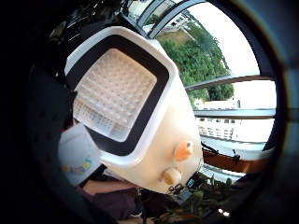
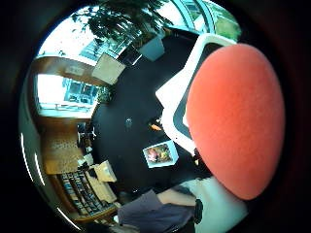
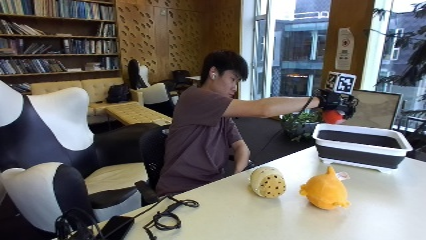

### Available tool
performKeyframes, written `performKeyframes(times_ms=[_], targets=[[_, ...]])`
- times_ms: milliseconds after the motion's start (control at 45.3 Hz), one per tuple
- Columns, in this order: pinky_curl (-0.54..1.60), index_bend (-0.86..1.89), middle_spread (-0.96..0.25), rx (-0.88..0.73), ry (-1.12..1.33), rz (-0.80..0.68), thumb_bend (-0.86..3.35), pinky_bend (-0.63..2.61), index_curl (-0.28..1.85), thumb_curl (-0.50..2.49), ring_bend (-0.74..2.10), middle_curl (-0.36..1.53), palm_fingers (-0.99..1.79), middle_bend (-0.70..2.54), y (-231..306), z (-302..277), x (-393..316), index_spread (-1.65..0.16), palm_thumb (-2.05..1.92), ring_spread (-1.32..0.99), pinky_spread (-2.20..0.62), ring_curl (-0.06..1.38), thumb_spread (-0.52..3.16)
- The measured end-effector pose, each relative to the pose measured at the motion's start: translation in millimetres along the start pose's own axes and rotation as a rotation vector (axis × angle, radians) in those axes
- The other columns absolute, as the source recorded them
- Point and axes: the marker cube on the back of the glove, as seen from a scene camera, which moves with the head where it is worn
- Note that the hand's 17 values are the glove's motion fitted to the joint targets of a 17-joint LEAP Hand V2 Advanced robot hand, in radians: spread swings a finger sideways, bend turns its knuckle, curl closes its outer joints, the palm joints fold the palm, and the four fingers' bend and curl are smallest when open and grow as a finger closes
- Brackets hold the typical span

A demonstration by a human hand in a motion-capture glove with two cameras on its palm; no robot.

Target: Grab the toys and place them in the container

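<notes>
In the outside view my gloved right hand (image 3: 331, 103) is stretched out above the near end of the container (image 3: 359, 155), a white-rimmed tub with black walls. It grips a round red toy (image 3: 331, 117), which fills much of the thumb side palm view (image 2: 235, 121) beside the tub's rim (image 2: 171, 90). The little finger side palm view looks down into the container (image 1: 162, 81); nothing lies on the part of its perforated floor that shows. A cream spotted toy (image 3: 267, 182) (image 1: 171, 175) and an orange plush toy (image 3: 325, 190) (image 1: 183, 150) lie on the white table (image 3: 373, 210).
A potted plant (image 3: 299, 122) stands behind the table under my arm. A tan board (image 3: 378, 109) leans behind the container. Black cables (image 3: 163, 217) lie at the table's near corner. Chairs (image 3: 46, 150) stand to the left.
</notes>
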Motion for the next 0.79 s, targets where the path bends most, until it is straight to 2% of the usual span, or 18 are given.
performKeyframes(times_ms=[66,88,110,177,287,464,640,795], targets=[[0.59,0.53,-0.36,-0.104,-0.088,-0.113,0.08,1.45,0.53,0.94,1.41,0.73,0.32,0.83,5,8,10,-0.42,0.69,-0.39,-0.35,0.66,0.3],[0.58,0.38,-0.32,-0.118,-0.118,-0.121,0.02,1.45,0.49,0.91,1.41,0.68,0.06,0.69,8,10,18,-0.39,0.55,-0.36,-0.33,0.66,0.46],[0.6,0.32,-0.24,-0.124,-0.142,-0.123,-0.05,1.44,0.49,0.87,1.3,0.65,-0.39,0.55,10,11,24,-0.34,0.45,-0.31,-0.27,0.64,0.55],[0.56,0.18,-0.14,-0.139,-0.137,-0.121,-0.08,1.41,0.44,0.79,1.05,0.58,-0.54,0.38,4,14,13,-0.29,0.33,-0.21,-0.18,0.57,0.73],[0.49,0.1,-0.04,-0.15,-0.084,-0.109,-0.06,1.29,0.34,0.7,0.77,0.5,-0.43,0.22,4,6,7,-0.25,0.2,-0.12,-0.08,0.45,0.93],[0.42,0.08,0.02,-0.117,0.0,-0.034,-0.03,1.16,0.29,0.59,0.6,0.43,-0.3,0.14,38,-37,65,-0.22,0.12,-0.04,-0.01,0.37,1.11],[0.39,0.07,0.03,-0.055,0.034,0.129,-0.02,1.1,0.25,0.52,0.53,0.39,-0.25,0.14,104,-87,159,-0.22,0.09,0.0,0.03,0.34,1.21],[0.37,0.07,0.04,-0.035,0.041,0.291,-0.02,1.07,0.22,0.47,0.51,0.36,-0.23,0.14,177,-108,252,-0.21,0.09,0.01,0.04,0.33,1.25]])
